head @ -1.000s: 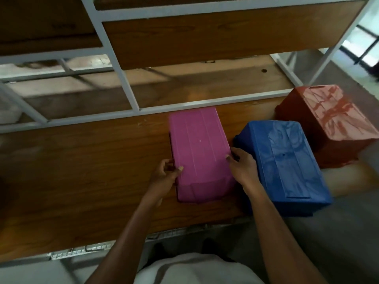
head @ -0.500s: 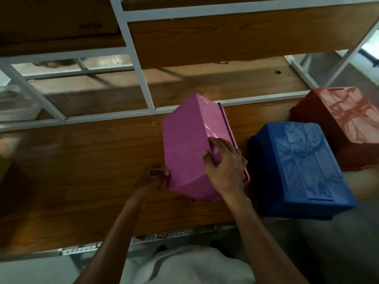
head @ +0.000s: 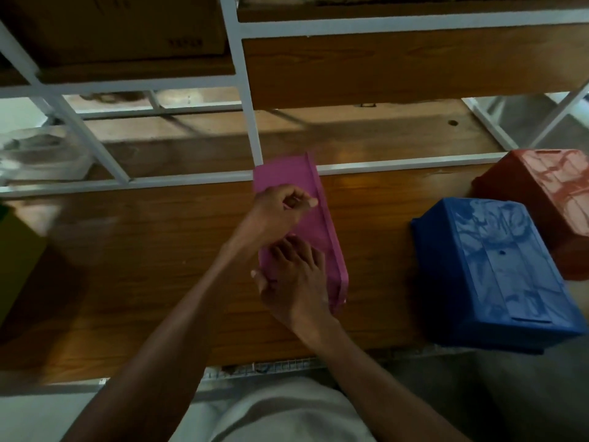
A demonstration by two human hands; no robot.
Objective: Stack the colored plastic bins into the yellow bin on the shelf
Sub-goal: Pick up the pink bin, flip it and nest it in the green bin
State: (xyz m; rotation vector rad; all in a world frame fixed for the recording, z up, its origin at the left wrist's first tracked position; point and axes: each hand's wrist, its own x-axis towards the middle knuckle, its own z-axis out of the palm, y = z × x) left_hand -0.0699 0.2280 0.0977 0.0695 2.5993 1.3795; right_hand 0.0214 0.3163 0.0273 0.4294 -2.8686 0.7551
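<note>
Hands first: both of mine are on the pink rectangular plastic bin, which stands tipped on its side on the brown wooden shelf board, its rim edge facing right and its far end reaching the white metal rail of the shelf frame. My left hand holds the bin near its far end, fingers curled over the upper side with the thumb stretched toward the rim. My right hand holds the near end, fingers spread on the pink wall and the thumb hooked round the left edge.

Well apart to the right, the blue plastic bin lies upside down on the same board, its near corner hanging past the front edge. Just behind it and touching or nearly touching, the red plastic bin also rests bottom up. At the far left edge a yellow-green blurred shape shows; I cannot tell whether it is the yellow bin. Above, on the upper wooden shelf, sits a brown cardboard box. A white upright post of the frame stands right behind the pink bin.
</note>
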